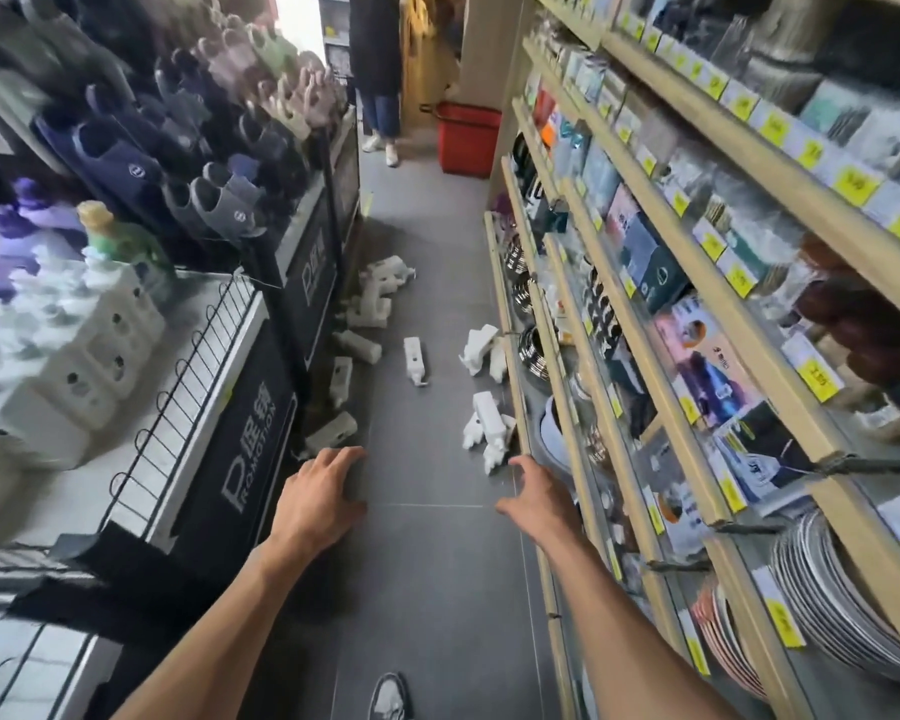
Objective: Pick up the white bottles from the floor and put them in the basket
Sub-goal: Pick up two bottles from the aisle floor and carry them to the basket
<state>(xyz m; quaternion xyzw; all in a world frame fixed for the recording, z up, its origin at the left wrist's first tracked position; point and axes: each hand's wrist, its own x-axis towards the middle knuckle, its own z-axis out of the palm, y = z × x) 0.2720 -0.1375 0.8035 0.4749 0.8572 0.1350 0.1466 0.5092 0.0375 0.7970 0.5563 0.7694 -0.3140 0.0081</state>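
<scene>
Several white bottles lie scattered on the grey aisle floor. One lone bottle (415,360) lies mid-aisle, a heap (378,293) sits by the left display's base, and a cluster (489,428) lies against the right shelf. A red basket (466,140) stands at the far end of the aisle. My left hand (319,493) reaches forward with fingers spread and relaxed, holding nothing, just short of a bottle (332,433) by the left display. My right hand (539,498) is stretched out too, fingers loosely bent and empty, near the right cluster.
A wire-edged display table (198,356) on the left holds more white bottles (74,356); slippers hang above it. Tall wooden shelves (697,283) full of goods line the right. A person (378,70) stands at the aisle's far end. My shoe (388,696) shows at the bottom.
</scene>
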